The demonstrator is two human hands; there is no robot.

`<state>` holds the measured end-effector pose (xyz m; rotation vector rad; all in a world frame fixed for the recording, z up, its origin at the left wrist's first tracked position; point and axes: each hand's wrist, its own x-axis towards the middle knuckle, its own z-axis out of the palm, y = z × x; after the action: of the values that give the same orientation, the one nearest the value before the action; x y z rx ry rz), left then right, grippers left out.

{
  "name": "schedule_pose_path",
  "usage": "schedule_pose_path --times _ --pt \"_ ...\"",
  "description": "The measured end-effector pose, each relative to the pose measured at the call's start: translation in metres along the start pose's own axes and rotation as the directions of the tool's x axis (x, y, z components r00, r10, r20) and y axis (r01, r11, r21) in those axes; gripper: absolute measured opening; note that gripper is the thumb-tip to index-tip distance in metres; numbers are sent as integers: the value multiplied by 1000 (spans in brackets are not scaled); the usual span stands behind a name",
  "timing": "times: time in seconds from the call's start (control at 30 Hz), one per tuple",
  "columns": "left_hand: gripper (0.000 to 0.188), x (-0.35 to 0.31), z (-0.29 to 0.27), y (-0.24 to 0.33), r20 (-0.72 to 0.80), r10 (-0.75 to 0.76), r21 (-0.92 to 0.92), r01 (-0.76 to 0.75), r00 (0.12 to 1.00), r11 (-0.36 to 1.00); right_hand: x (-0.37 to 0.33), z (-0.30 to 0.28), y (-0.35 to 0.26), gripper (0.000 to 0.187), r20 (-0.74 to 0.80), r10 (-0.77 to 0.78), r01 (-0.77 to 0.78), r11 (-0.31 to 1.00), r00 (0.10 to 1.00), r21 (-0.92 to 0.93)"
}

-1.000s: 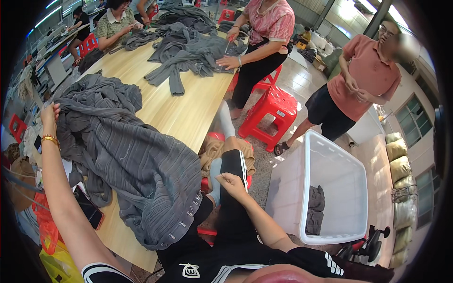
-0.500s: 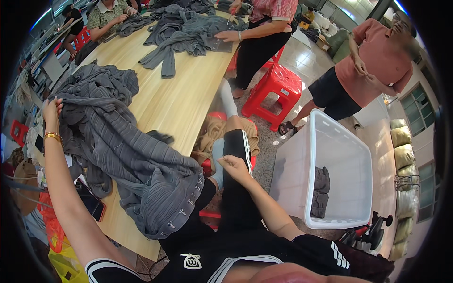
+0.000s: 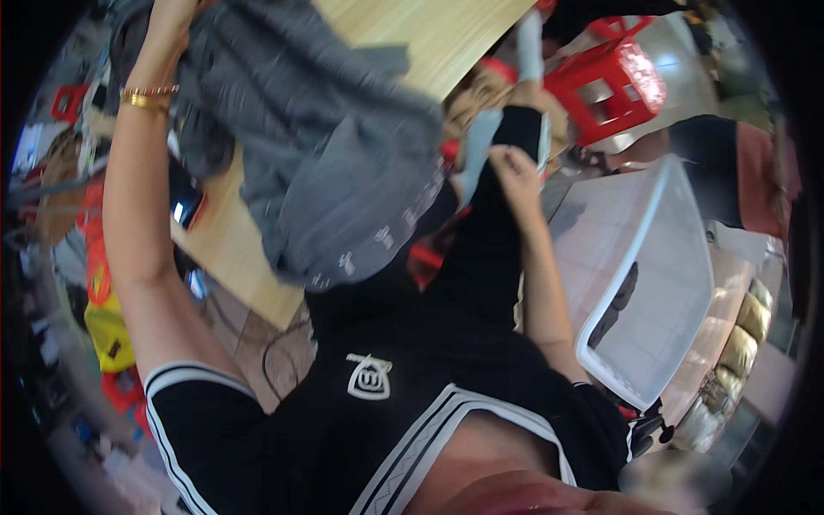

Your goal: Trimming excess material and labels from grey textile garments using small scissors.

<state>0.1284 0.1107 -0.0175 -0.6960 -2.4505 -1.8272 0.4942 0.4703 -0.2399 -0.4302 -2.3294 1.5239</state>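
Note:
A heap of grey ribbed garment fabric (image 3: 343, 154) lies over the table's near end and hangs beside my lap. Small pale pieces (image 3: 384, 233) run along its lower edge, too blurred to name. My left hand (image 3: 175, 15) is at the heap's upper left, at the picture's top edge; its fingers are cut off, so their hold is hidden. My right hand (image 3: 518, 169) is over my right leg, away from the fabric. Its fingers are curled together; whatever they may hold is too small and blurred to make out.
The wooden table (image 3: 249, 270) ends left of my legs. On the right stand a red stool (image 3: 592, 94) and a large translucent bin (image 3: 592, 249) with dark cloth inside. A person in dark shorts (image 3: 704, 163) is beyond it. Bags (image 3: 110, 330) hang at left.
The whole view has tilted down toward my body and blurred, so the table, fabric and hands appear higher. My right hand stays curled over my leg; my left fingers have left the picture.

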Motion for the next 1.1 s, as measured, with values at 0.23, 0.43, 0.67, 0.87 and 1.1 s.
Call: schedule_pose_path --times 0.23,0.43,0.67,0.87,1.1 --pt "19 -163 60 85 119 -3 163 -17 993 986 8 -3 -6 18 42 40 -49 963 998 267" --pt "43 -120 22 6 19 351 622 -286 936 729 4 8 10 18 54 -3 0 999 999 52" --pt "88 61 -19 -20 -219 217 865 86 951 495 -5 -6 -1 14 2 52 -52 978 999 201" --pt "80 105 -8 -44 -315 -64 850 312 947 425 -11 11 -7 16 22 97 -98 994 995 41" --pt "86 113 24 -68 -209 -201 887 272 957 373 -10 12 -10 15 75 -44 64 956 996 -288"
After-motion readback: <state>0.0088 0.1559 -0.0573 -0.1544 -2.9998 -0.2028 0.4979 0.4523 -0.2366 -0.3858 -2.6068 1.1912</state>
